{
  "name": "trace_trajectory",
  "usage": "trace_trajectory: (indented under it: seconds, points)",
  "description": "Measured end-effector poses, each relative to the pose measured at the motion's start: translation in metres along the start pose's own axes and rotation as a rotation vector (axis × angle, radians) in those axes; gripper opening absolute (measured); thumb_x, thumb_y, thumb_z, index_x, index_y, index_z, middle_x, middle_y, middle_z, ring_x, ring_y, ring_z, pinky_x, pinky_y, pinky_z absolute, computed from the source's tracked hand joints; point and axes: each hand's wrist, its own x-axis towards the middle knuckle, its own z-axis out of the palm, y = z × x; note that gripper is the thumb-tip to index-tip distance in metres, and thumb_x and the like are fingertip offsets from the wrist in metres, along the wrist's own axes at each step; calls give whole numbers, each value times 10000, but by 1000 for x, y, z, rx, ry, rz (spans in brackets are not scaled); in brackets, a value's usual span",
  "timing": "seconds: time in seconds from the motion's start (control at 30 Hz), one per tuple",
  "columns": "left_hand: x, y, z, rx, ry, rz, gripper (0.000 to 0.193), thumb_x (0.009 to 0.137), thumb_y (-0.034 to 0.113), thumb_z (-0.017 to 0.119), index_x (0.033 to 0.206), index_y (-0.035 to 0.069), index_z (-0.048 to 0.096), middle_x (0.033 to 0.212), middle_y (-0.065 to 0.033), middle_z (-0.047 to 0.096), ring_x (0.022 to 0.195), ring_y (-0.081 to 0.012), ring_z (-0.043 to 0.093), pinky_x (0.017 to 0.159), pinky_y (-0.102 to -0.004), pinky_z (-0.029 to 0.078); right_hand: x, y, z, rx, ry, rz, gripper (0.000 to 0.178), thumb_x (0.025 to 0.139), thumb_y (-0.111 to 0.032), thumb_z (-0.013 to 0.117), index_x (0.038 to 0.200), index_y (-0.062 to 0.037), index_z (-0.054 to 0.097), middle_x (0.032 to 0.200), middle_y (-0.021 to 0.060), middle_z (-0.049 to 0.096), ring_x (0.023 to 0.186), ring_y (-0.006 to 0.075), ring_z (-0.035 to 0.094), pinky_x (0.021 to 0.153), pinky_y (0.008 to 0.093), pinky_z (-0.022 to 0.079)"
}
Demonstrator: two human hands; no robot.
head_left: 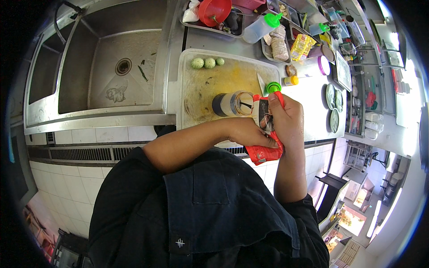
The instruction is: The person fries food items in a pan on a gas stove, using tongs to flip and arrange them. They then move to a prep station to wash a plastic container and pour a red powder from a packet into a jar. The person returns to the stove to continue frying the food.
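Observation:
Both my hands grip a red pouch (pixel 263 154) with a picture panel, tipped toward a clear plastic bottle (pixel 229 102). My right hand (pixel 289 117) is closed on the pouch's upper right side, and my left hand (pixel 257 134) on its lower part. A dark streak shows at the bottle's open mouth, and dark liquid fills its bottom part. The bottle stands on a worn, yellow-stained cutting board (pixel 196 89). Beyond my right hand is a green bottle cap (pixel 273 87), beside a knife blade (pixel 261 84).
Three round speckled green vegetables (pixel 209 63) sit at the board's far side. A steel sink (pixel 129 89) lies left. Behind stand a green-capped squeeze bottle (pixel 261 29), a tray with a red bowl (pixel 214 11), a yellow packet (pixel 302 46) and a purple-lidded jar (pixel 310 67). Plates (pixel 334 120) lie right.

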Motion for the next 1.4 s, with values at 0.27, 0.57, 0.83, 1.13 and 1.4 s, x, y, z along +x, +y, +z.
trace_trajectory:
  seconds: [0.27, 0.57, 0.83, 1.13, 1.4]
  points:
    - [3, -6, -2, 64, -1, 7, 410, 809, 439, 604, 988, 71, 614, 808, -64, 637, 721, -158, 604, 651, -266, 470, -1, -4, 1, 17, -9, -7, 326, 884, -238, 516, 726, 40, 576, 566, 155, 540, 492, 216, 506, 510, 351, 401]
    - [-3, 2, -1, -8, 13, 97, 396, 801, 424, 617, 979, 70, 617, 790, -59, 637, 700, -156, 603, 644, -263, 467, 1, 1, 2, 12, -19, -4, 332, 881, -250, 517, 723, 37, 570, 566, 163, 536, 500, 233, 506, 519, 357, 399]
    - [1, 2, -4, 65, -13, -43, 381, 786, 321, 662, 1047, 50, 600, 912, -74, 652, 787, -162, 617, 696, -288, 491, 0, 2, 2, 21, -36, 23, 337, 877, -251, 525, 717, 43, 563, 560, 172, 522, 491, 228, 472, 515, 361, 391]
    - [0, 0, -2, 18, -18, 36, 359, 798, 307, 649, 1042, 47, 605, 914, -71, 651, 792, -160, 612, 703, -280, 484, 2, 2, 3, -10, -68, 1, 331, 871, -243, 528, 725, 50, 573, 566, 177, 530, 494, 222, 478, 517, 359, 398]
    - [3, 0, -3, -12, -57, 13, 347, 811, 298, 643, 1048, 48, 605, 948, -67, 647, 827, -158, 607, 718, -282, 488, 3, 4, 1, -25, -131, -52, 302, 930, -172, 479, 720, 7, 601, 545, 8, 545, 451, 50, 491, 421, 206, 380]
